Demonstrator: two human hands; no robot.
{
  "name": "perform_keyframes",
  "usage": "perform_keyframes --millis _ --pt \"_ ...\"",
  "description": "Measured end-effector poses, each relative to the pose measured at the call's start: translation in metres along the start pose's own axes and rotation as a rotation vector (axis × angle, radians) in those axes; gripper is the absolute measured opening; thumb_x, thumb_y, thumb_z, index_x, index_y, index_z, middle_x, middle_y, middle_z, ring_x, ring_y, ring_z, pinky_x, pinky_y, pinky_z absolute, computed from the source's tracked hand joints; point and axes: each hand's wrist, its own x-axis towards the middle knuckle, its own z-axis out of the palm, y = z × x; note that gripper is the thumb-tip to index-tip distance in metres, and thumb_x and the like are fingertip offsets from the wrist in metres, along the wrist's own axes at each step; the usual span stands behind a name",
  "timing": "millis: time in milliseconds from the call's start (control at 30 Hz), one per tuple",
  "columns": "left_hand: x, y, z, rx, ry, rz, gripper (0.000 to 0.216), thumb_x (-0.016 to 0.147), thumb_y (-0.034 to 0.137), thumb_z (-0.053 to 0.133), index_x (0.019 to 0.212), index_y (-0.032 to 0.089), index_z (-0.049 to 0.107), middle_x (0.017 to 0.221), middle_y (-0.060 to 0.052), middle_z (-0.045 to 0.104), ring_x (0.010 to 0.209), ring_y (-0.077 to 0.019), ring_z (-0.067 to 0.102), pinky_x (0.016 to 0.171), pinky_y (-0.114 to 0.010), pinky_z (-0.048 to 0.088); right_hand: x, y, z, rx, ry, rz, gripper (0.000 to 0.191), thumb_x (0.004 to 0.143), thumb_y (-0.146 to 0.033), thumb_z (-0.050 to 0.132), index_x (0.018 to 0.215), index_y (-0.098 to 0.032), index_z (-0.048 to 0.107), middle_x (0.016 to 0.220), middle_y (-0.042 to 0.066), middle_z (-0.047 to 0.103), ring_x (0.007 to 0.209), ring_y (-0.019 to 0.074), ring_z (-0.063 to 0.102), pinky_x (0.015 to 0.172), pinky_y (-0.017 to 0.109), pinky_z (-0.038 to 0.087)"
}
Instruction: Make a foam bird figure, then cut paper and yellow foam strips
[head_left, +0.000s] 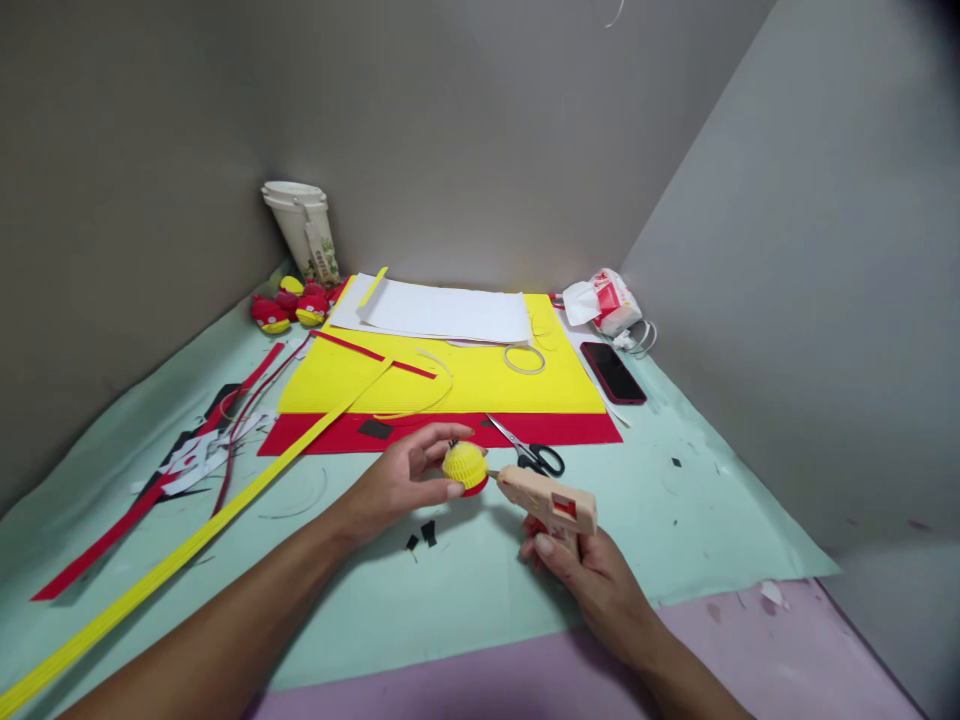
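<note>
My left hand [405, 478] pinches a small yellow and red paper ball [466, 467] between thumb and fingers, just above the pale green sheet [697, 510]. My right hand [577, 565] is wrapped round the grip of a beige glue gun [551, 502]. The gun's nozzle points left and touches the ball's right side. Black-handled scissors [529, 452] lie just behind the gun, on the front edge of the red sheet [450, 430]. Two small black scraps [422, 536] lie under my left hand.
Yellow sheets [450, 378] and white paper [442, 312] lie behind, with a tape ring [524, 359]. A long yellow strip [187, 548] and red strips [142, 500] run left. Finished red and yellow balls [292, 308] and a cup [304, 230] sit far left; a phone [613, 372] and tissue pack [606, 301] right.
</note>
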Motion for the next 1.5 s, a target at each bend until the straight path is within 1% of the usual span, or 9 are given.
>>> perform_keyframes --millis 400,700,933,1033,1133,1200,1267,1367,1500 --pt "0.000 0.001 0.000 0.010 -0.019 0.003 0.059 0.074 0.027 0.077 0.127 0.020 0.050 0.124 -0.013 0.066 0.117 -0.0279 0.059 0.101 -0.042 0.043 0.000 -0.002 -0.001 0.008 -0.008 0.000 0.031 0.091 -0.048 0.057 0.102 -0.019 0.062 0.092 0.006 0.063 0.084 0.0206 0.056 0.078 0.034 0.045" --pt "0.000 0.001 0.000 0.012 0.025 0.003 0.058 0.073 0.030 0.078 0.125 0.021 0.053 0.120 -0.013 0.067 0.114 -0.0294 0.061 0.099 -0.043 0.045 0.001 0.001 -0.001 0.011 -0.017 0.002 0.033 0.091 -0.050 0.058 0.102 -0.019 0.062 0.093 0.006 0.063 0.085 0.0204 0.056 0.078 0.034 0.044" --pt "0.000 -0.001 -0.001 0.006 0.046 0.014 0.058 0.072 0.029 0.077 0.125 0.021 0.053 0.118 -0.012 0.067 0.112 -0.0291 0.062 0.097 -0.043 0.045 0.003 -0.001 -0.005 0.138 0.024 -0.007 0.033 0.090 -0.049 0.060 0.104 -0.019 0.063 0.093 0.007 0.066 0.081 0.0200 0.060 0.073 0.032 0.049" --pt "0.001 -0.001 -0.001 0.025 0.068 0.022 0.057 0.071 0.030 0.078 0.123 0.021 0.055 0.116 -0.012 0.067 0.111 -0.0293 0.062 0.096 -0.043 0.046 0.005 -0.004 -0.023 0.092 0.125 0.004 0.038 0.087 -0.052 0.061 0.105 -0.018 0.064 0.096 0.009 0.068 0.079 0.0210 0.061 0.071 0.033 0.050" --pt "0.001 -0.001 -0.001 0.061 0.103 0.032 0.055 0.071 0.031 0.077 0.121 0.021 0.056 0.112 -0.011 0.067 0.109 -0.0288 0.063 0.094 -0.043 0.047 0.005 -0.009 -0.054 -0.086 0.304 0.004 0.042 0.085 -0.052 0.062 0.106 -0.016 0.065 0.101 0.012 0.070 0.082 0.0237 0.063 0.077 0.036 0.050" --pt "0.001 -0.001 -0.002 0.091 0.140 0.038 0.055 0.071 0.032 0.077 0.121 0.020 0.056 0.109 -0.011 0.068 0.106 -0.0279 0.063 0.092 -0.042 0.048 0.003 -0.012 -0.080 -0.299 0.475 -0.017 0.042 0.082 -0.051 0.063 0.107 -0.018 0.066 0.103 0.010 0.072 0.087 0.0270 0.065 0.076 0.036 0.051" --pt "0.002 -0.002 -0.002 0.128 0.182 0.043 0.056 0.072 0.034 0.076 0.122 0.020 0.055 0.108 -0.011 0.068 0.104 -0.0270 0.063 0.091 -0.042 0.048 0.000 -0.014 -0.107 -0.646 0.577 -0.013 0.039 0.081 -0.049 0.063 0.109 -0.023 0.067 0.096 0.006 0.073 0.086 0.0280 0.065 0.072 0.034 0.049" --pt "0.002 -0.004 -0.003 0.234 0.243 0.076 0.055 0.073 0.037 0.075 0.122 0.022 0.055 0.115 -0.011 0.065 0.107 -0.0269 0.062 0.093 -0.043 0.047 -0.001 -0.007 -0.143 -0.982 0.600 0.016 0.038 0.085 -0.043 0.053 0.118 -0.028 0.063 0.105 0.005 0.072 0.088 0.0266 0.067 0.071 0.033 0.048" --pt "0.001 -0.004 -0.001 0.414 0.266 0.132 0.050 0.074 0.037 0.074 0.119 0.023 0.056 0.125 -0.010 0.061 0.115 -0.0278 0.057 0.099 -0.043 0.043 0.001 0.013 -0.175 -1.218 0.543 0.162 0.043 0.085 -0.041 0.047 0.121 -0.021 0.060 0.106 0.012 0.072 0.088 0.0307 0.068 0.067 0.036 0.048"
